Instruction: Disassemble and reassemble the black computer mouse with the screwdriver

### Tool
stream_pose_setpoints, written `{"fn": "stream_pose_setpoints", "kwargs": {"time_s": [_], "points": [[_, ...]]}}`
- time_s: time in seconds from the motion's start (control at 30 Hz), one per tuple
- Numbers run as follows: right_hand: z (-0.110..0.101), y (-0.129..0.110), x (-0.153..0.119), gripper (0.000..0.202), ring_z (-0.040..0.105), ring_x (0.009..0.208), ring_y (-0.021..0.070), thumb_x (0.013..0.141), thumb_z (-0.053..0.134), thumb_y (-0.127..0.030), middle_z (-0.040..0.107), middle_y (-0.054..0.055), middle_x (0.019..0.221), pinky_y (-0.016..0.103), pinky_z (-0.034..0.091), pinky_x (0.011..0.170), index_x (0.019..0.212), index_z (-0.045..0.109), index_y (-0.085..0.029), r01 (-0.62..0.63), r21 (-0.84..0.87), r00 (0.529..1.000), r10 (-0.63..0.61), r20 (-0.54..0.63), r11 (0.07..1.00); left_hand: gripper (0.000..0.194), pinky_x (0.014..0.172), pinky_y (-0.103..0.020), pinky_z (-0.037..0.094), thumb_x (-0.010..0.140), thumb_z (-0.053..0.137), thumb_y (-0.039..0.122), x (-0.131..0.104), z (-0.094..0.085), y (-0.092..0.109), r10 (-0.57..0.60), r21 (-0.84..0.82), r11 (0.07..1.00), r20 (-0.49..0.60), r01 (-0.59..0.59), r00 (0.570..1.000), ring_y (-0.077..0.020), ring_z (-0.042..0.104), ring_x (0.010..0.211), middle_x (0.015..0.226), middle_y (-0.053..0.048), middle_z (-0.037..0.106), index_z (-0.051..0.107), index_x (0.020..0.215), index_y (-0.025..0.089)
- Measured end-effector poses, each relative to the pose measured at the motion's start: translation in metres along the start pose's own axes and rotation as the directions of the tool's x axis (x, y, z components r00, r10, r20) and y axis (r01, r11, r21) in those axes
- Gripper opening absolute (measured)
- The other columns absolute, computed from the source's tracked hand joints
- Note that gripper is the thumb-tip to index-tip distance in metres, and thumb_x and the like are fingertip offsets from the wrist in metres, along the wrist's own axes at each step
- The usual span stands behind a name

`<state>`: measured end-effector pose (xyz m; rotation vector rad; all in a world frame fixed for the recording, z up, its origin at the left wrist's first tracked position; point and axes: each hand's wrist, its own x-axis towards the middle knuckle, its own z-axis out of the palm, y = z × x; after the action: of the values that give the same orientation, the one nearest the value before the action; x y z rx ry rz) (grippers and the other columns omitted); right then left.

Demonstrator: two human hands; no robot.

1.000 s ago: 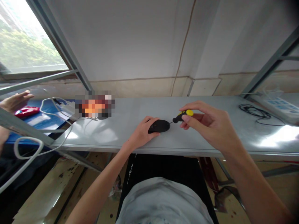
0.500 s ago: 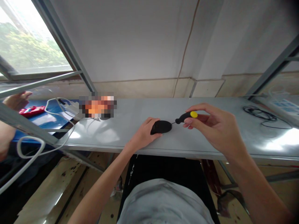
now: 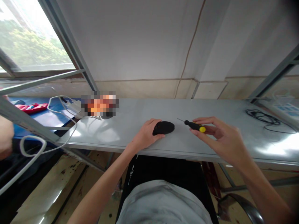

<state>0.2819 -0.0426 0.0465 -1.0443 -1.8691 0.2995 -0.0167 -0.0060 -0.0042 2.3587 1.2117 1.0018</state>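
Observation:
My left hand (image 3: pixel 149 134) is closed around the rear of a black computer mouse (image 3: pixel 165 128), thumb on the near side and fingers on the far side. The mouse is on the grey tabletop, its rounded end toward the right. To the right, my right hand (image 3: pixel 218 138) pinches a small screwdriver (image 3: pixel 195 125) with a black handle and a yellow end cap. Its thin metal shaft points left and slightly away from me, apart from the mouse. Fine detail on the mouse is too small to make out.
A coiled black cable (image 3: pixel 261 116) lies on the right of the table (image 3: pixel 130 109). At the left are a blurred-out item (image 3: pixel 100 105), white cords (image 3: pixel 74 124) and a metal frame post. Beyond it, a red object (image 3: pixel 37 108) rests on a blue surface near another person's arm (image 3: pixel 6 137).
My right hand has drawn the screwdriver back from the mouse's end and turned it, so the tip now points up-left. My left hand keeps its hold. The other person's hand has shifted left.

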Motion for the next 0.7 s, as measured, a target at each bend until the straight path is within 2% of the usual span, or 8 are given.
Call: {"fn": "stream_pose_setpoints", "kwargs": {"time_s": [0.1, 0.23, 0.37, 0.43, 0.57, 0.7], "points": [[0.008, 0.019, -0.015, 0.020, 0.081, 0.090, 0.0235, 0.097, 0.076, -0.038, 0.079, 0.009, 0.117, 0.040, 0.073, 0.082, 0.108, 0.070, -0.023, 0.081, -0.163, 0.997, -0.081, 0.005, 0.983, 0.054, 0.117, -0.051, 0.050, 0.094, 0.083, 0.035, 0.000, -0.001, 0.002, -0.013, 0.006, 1.000, 0.015, 0.013, 1.000, -0.0311, 0.065, 0.129, 0.137, -0.011, 0.068, 0.058, 0.141, 0.023], [0.017, 0.036, -0.029, 0.011, 0.081, 0.094, 0.0238, 0.101, 0.070, -0.030, 0.077, 0.012, 0.118, 0.037, 0.072, 0.078, 0.107, 0.066, -0.021, 0.187, -0.285, 0.982, -0.177, 0.059, 0.940, 0.055, 0.119, -0.050, 0.049, 0.095, 0.081, 0.035, -0.002, 0.000, 0.002, -0.005, 0.028, 1.000, 0.010, 0.004, 1.000, -0.0311, 0.064, 0.132, 0.140, -0.011, 0.066, 0.057, 0.144, 0.023], [0.020, 0.045, -0.035, 0.013, 0.079, 0.108, 0.0285, 0.102, 0.064, -0.024, 0.076, 0.013, 0.122, 0.045, 0.067, 0.097, 0.114, 0.068, -0.022, 0.252, -0.388, 0.968, -0.232, 0.099, 0.887, 0.057, 0.119, -0.049, 0.049, 0.096, 0.080, 0.034, -0.002, 0.000, 0.003, -0.003, 0.022, 1.000, 0.016, 0.003, 1.000, -0.0301, 0.063, 0.132, 0.140, -0.011, 0.065, 0.055, 0.146, 0.022], [0.020, 0.048, -0.037, 0.017, 0.077, 0.111, 0.0286, 0.103, 0.063, -0.024, 0.075, 0.013, 0.123, 0.045, 0.064, 0.100, 0.117, 0.071, -0.022, 0.259, -0.402, 0.966, -0.237, 0.106, 0.878, 0.056, 0.119, -0.048, 0.049, 0.098, 0.078, 0.035, -0.003, 0.000, 0.005, -0.002, 0.019, 1.000, 0.008, 0.001, 1.000, -0.0292, 0.062, 0.133, 0.140, -0.011, 0.064, 0.054, 0.146, 0.021], [0.019, 0.052, -0.040, 0.019, 0.078, 0.106, 0.0273, 0.102, 0.066, -0.028, 0.073, 0.013, 0.123, 0.042, 0.065, 0.096, 0.118, 0.076, -0.023, 0.225, -0.401, 0.974, -0.211, 0.079, 0.888, 0.051, 0.119, -0.046, 0.049, 0.101, 0.074, 0.037, -0.003, -0.001, 0.007, 0.000, 0.011, 1.000, -0.006, 0.000, 1.000, -0.0275, 0.062, 0.131, 0.138, -0.011, 0.064, 0.055, 0.145, 0.021], [0.019, 0.052, -0.041, 0.021, 0.078, 0.102, 0.0274, 0.102, 0.068, -0.033, 0.074, 0.013, 0.122, 0.043, 0.065, 0.096, 0.118, 0.078, -0.023, 0.201, -0.377, 0.979, -0.199, 0.043, 0.904, 0.046, 0.118, -0.045, 0.050, 0.103, 0.071, 0.038, -0.003, -0.002, 0.009, 0.001, 0.006, 1.000, -0.016, -0.001, 1.000, -0.0265, 0.063, 0.129, 0.136, -0.010, 0.065, 0.057, 0.143, 0.022]]}}
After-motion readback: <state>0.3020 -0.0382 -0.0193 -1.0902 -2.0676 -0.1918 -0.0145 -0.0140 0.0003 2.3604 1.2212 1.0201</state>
